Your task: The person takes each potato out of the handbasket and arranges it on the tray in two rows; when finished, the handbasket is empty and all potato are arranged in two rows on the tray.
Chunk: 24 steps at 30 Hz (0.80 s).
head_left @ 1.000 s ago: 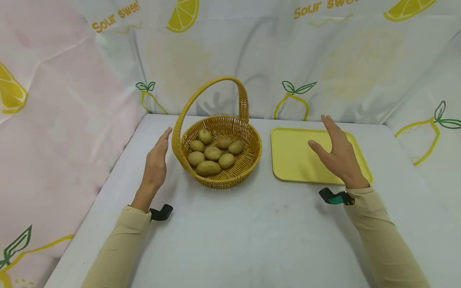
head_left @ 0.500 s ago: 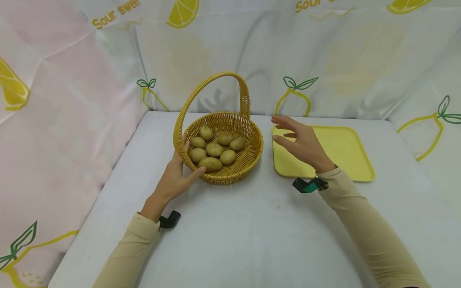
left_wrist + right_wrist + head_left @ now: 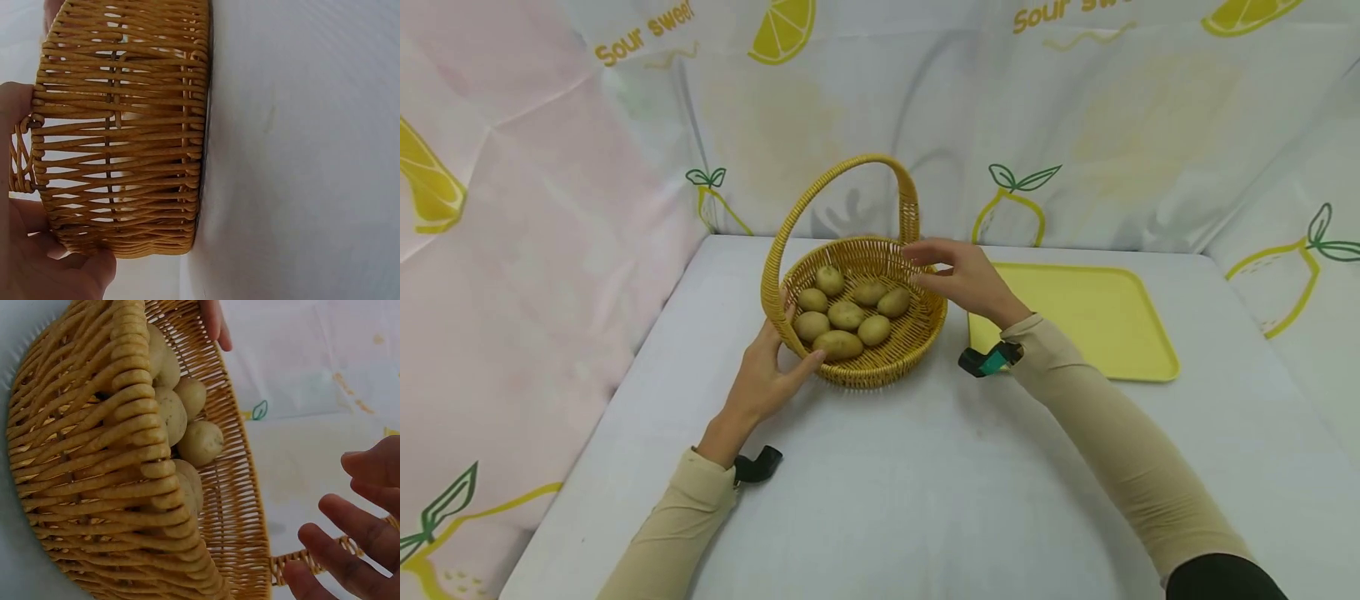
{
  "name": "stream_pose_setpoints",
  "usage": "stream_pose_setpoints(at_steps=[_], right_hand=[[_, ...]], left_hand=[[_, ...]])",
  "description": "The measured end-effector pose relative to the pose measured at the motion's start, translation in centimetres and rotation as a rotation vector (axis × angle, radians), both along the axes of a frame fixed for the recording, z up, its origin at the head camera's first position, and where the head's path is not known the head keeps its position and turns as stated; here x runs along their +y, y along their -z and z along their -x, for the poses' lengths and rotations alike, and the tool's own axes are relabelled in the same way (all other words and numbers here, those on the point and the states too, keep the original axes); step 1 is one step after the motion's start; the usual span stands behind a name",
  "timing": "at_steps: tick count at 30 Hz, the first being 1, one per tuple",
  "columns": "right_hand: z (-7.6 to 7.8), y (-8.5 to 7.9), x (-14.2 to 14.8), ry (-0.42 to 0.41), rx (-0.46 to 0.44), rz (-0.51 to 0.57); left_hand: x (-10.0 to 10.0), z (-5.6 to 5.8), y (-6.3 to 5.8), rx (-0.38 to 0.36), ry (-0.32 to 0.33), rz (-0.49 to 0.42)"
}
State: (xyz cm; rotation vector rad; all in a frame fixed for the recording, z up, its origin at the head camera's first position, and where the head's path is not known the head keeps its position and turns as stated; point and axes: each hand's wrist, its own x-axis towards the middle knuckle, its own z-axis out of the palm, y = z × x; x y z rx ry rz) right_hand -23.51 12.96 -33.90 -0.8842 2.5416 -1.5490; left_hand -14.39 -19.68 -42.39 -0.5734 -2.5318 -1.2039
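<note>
The left hand (image 3: 758, 377) grips the wicker basket (image 3: 871, 377) by its left rim, thumb toward the front. The right hand (image 3: 964, 273), fingers loosely parted and holding nothing, hovers at the right rim; potatoes (image 3: 846, 316) lie inside, lower and leftward. A narrow strip of surface (image 3: 880, 500) separates basket and yellow tray (image 3: 1097, 325).

left hand (image 3: 762, 375), fingers partly hidden behind the wicker basket (image 3: 868, 379), yellow tray (image 3: 1097, 325) partly covered by the right hand (image 3: 966, 279) and beige sleeve (image 3: 1105, 417), upper-right lettering (image 3: 1041, 12) cut off at the head view's top edge, potatoes (image 3: 170, 415) part-hidden behind the near rim (image 3: 139, 407) in the right wrist view
</note>
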Motion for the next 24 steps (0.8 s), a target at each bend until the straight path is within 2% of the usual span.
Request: stream_pose_setpoints(at_steps=[6,15,20,24], right_hand=[[1.5,0.4,-2.7,-0.069,-0.017,-0.074],[2.3,1.4,-6.4,-0.156,-0.016,-0.197],[2.7,1.2,-7.4,-0.241,-0.049,-0.263],[3.1,0.4,-7.6,-0.265,-0.08,-0.295]], left_hand=[[-0.3,0.1,0.3,0.018,0.013,0.031],[-0.4,0.1,0.6,0.004,0.038,0.056],[-0.4,0.1,0.6,0.001,0.047,0.064],[-0.4,0.0,0.5,-0.005,0.051,0.066]])
